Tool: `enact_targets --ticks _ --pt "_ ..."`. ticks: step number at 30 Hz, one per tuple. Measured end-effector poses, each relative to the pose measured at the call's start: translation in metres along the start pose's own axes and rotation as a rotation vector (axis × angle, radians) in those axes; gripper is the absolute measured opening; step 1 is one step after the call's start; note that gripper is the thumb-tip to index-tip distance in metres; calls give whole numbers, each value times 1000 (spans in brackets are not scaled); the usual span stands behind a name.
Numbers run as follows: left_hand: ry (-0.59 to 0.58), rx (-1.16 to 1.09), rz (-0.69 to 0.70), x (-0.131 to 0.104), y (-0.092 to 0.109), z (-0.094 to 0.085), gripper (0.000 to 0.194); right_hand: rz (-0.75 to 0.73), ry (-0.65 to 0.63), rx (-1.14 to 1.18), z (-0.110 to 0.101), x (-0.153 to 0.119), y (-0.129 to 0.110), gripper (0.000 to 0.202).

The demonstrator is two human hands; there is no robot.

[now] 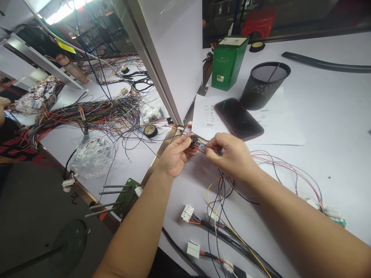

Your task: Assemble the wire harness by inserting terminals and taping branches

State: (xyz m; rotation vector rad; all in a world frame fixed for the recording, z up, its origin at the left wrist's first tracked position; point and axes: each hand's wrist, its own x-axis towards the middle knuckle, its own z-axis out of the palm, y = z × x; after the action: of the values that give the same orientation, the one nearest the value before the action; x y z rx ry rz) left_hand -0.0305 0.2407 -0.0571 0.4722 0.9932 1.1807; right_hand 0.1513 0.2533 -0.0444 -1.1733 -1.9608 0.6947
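Over the white table my left hand (179, 154) pinches a small black connector (193, 141) between thumb and fingers. Thin coloured wires (200, 143) run from the connector's right side toward my right hand (228, 154). That hand is closed, its thumb and forefinger pinching a wire; the exact grip is partly hidden. More loose wires, black, yellow and white, hang below it onto the table. Nearer to me lie a white multi-pin connector (188, 213) on a black-sleeved harness (228, 239) and a second white connector (193, 249) with red and black wires.
A phone (239, 119) lies on a printed sheet (290, 133), beside a black mesh cup (263, 88) and a green bin (228, 63). Left of an upright panel (174, 50) are a large wire bundle (95, 112), a tape roll (150, 131), plastic bags (94, 156) and a pegged green plate (127, 197).
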Motion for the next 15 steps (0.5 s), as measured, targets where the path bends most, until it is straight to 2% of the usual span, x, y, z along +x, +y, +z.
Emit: enact_targets --ticks 7,15 --pt "9 11 8 -1 0 2 18 -5 -9 -33 2 -1 2 9" --pt "8 84 37 -1 -4 2 22 -147 76 -115 3 -1 -1 9"
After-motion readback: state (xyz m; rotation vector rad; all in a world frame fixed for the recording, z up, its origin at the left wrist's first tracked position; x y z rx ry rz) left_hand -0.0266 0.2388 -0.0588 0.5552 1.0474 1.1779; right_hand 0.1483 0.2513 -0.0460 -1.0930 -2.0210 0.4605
